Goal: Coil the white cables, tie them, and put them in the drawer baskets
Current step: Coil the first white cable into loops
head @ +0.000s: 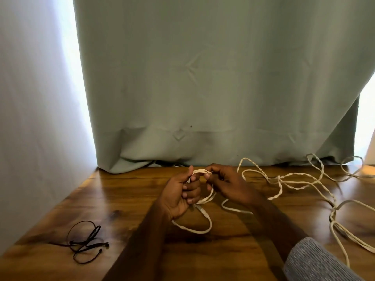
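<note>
A small coil of white cable (pixel 205 199) hangs between my two hands above the middle of the wooden table (pixel 125 199). My left hand (pixel 182 195) grips the coil's loops, fingers curled round them. My right hand (pixel 225 183) pinches the top of the same coil between thumb and fingers. A loose loop with a connector (pixel 203 212) droops below my left hand onto the table. More white cable (pixel 294 179), twisted and tangled, sprawls across the table's right side to the edge of view.
A thin black cord (pixel 85 242) lies in a loose tangle at the table's front left. A pale green curtain (pixel 213 88) hangs along the table's back edge. A white wall (pixel 36 118) bounds the left side.
</note>
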